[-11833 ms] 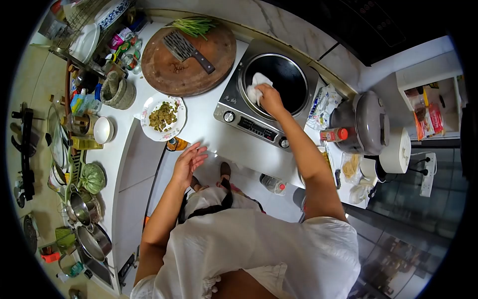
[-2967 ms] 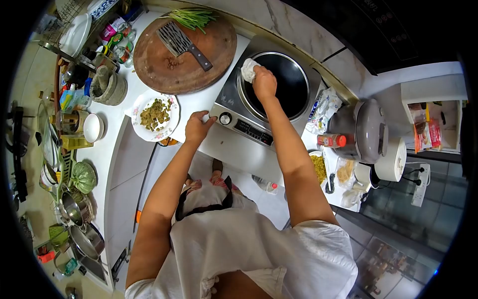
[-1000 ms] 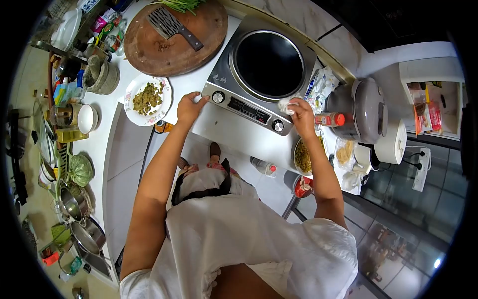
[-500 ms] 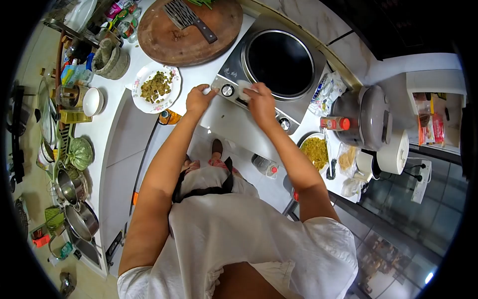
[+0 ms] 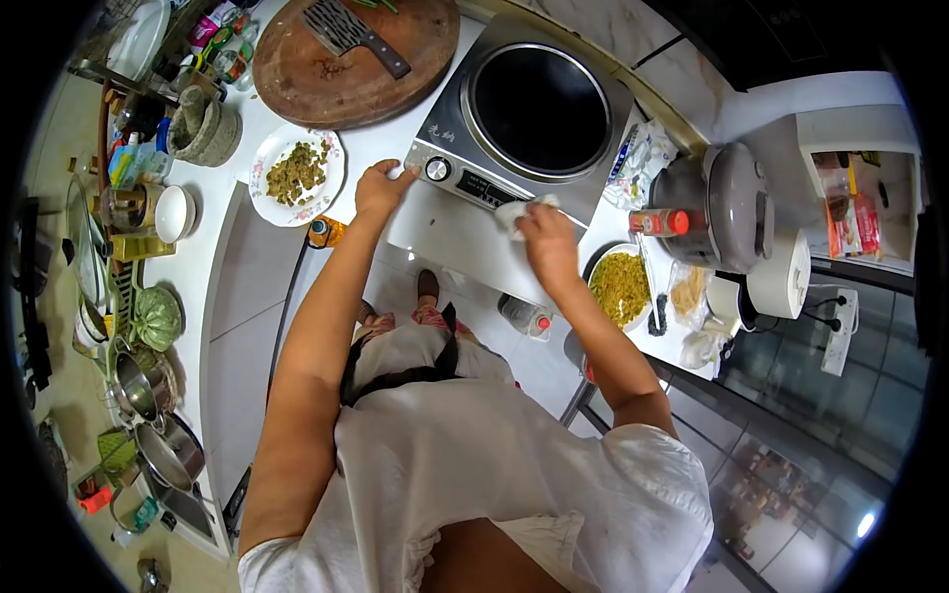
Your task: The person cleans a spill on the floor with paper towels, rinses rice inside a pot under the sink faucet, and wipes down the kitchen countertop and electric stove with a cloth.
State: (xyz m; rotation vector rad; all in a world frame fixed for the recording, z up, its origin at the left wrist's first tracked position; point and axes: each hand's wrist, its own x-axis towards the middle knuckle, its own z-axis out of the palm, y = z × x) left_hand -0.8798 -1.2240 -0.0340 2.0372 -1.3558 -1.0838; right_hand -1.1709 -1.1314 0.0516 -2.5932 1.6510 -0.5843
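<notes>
My right hand [image 5: 550, 247] holds a crumpled white cloth or paper wipe [image 5: 514, 216] against the front control panel, near its right end. The panel belongs to a silver induction cooker [image 5: 450, 131] with a round black recessed hob [image 5: 539, 109]. A control knob [image 5: 437, 169] and a small dark display [image 5: 484, 189] show to the left of the wipe. At the cooker's front left corner rests my left hand [image 5: 380, 190], thumb and fingers apart, the thumb reaching the cooker's edge. Left of it stands a floral plate [image 5: 265, 188] of chopped greenish-brown food [image 5: 299, 174].
Behind the plate lies a round chopping board [image 5: 287, 84] bearing a cleaver [image 5: 346, 32]. A stone mortar [image 5: 213, 138] stands farther left. To the right are a bowl of yellow shredded food [image 5: 621, 287], a red-capped jar [image 5: 659, 222] and a grey cooker pot [image 5: 736, 198].
My right hand has slid the white wipe rightward along the control panel, uncovering the display. My left hand stays at the cooker's corner. The view has shifted slightly.
</notes>
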